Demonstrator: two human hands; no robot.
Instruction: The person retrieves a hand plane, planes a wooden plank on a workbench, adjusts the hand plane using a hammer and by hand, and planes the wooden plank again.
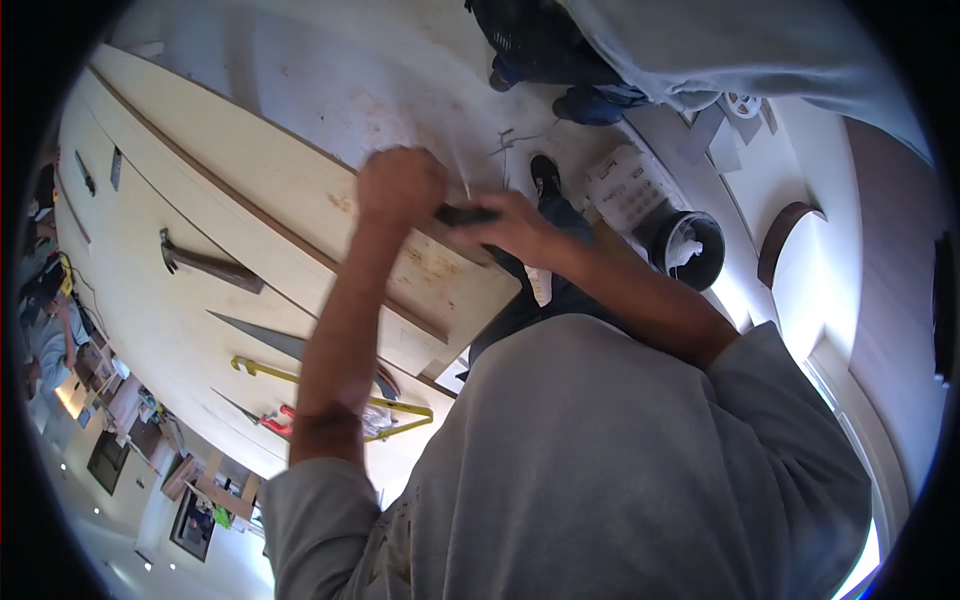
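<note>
My left hand (402,186) is closed in a fist above the near edge of a pale wooden board (285,180). What its fingers hold is hidden. Beside it, my right hand (512,230) is wrapped round one end of a dark elongated object (466,215), which points towards the left hand. Blur keeps me from telling its exact kind. A long thin wooden strip (215,185) lies along the board, to the left of both hands.
A hammer (212,266), a saw blade (258,333) and a yellow-framed saw (405,410) lie on the pale surface left of my arm. A black bucket (692,250) stands on the right. Another person's legs (540,45) are at the top.
</note>
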